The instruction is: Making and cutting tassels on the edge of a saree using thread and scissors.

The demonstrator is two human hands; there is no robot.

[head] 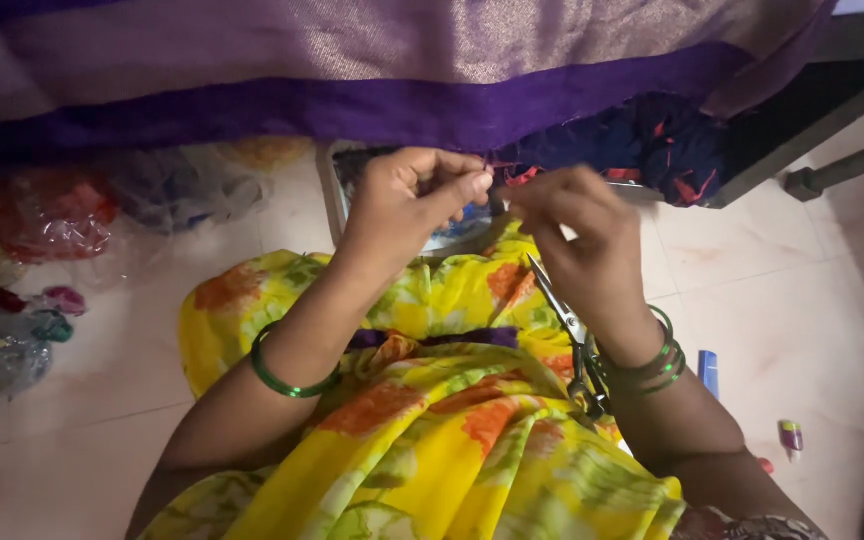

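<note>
My left hand and my right hand meet just below the hanging purple fabric, fingertips pinched together near its dark violet border; whatever thin thing they pinch is too small to tell. A pair of scissors hangs under my right palm, its blades pointing up toward the fingers and its handles by the wrist. Green bangles ring both wrists. Yellow flowered cloth covers my lap.
Dark blue and red cloth is bunched under a dark table frame at the right. Clear plastic bags with coloured items lie on the tiled floor at left. A small blue object and a small bottle lie at right.
</note>
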